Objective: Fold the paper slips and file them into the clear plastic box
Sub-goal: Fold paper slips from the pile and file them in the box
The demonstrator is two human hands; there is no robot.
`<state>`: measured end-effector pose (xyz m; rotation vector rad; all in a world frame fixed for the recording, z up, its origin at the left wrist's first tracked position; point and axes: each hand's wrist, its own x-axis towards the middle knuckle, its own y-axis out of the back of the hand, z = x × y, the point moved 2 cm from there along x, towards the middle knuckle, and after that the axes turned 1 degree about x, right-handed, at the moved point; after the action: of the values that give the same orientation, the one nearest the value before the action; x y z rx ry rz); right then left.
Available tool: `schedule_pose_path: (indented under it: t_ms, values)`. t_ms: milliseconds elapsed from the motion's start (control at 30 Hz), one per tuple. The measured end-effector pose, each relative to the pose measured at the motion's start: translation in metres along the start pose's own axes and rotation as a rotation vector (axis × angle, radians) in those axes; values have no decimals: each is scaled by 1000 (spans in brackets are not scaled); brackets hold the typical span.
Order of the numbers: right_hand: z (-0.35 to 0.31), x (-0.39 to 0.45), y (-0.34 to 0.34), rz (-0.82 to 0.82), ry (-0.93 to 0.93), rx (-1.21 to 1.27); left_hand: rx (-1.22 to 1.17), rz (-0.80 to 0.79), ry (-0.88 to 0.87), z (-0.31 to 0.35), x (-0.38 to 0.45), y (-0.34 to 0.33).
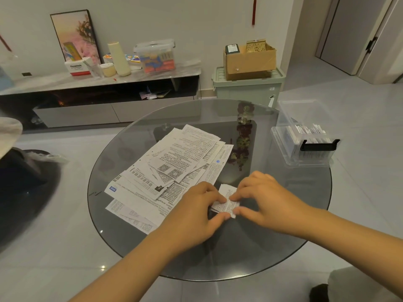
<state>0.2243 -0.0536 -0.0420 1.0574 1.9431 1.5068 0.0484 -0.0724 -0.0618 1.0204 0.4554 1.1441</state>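
A round glass table (272,247) stands on a pale floor. A loose pile of printed slips (174,166) is spread across the table's middle and left. At the table's right edge sits a clear box (305,147), lid up, with folded slips standing inside. Near the table's front, 2 bare hands meet over 1 small slip (226,203). The left hand (196,216) and right hand (266,199) each pinch it between thumb and fingertips, mid-fold.
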Motion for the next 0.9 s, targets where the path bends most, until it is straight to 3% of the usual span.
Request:
schedule_pose_path:
  t_ms: [167,500,733,900]
  values:
    - [-1,-6,4,-64,31,-42,-11,-77,-36,3,1,3]
    - [-4,-7,1,56,31,-82,172,-7,-168,4,9,5]
    - [3,2,-5,175,-181,234,-97,148,156,9,16,3]
    - [9,9,-10,182,-272,335,-190,154,327,4,22,-6]
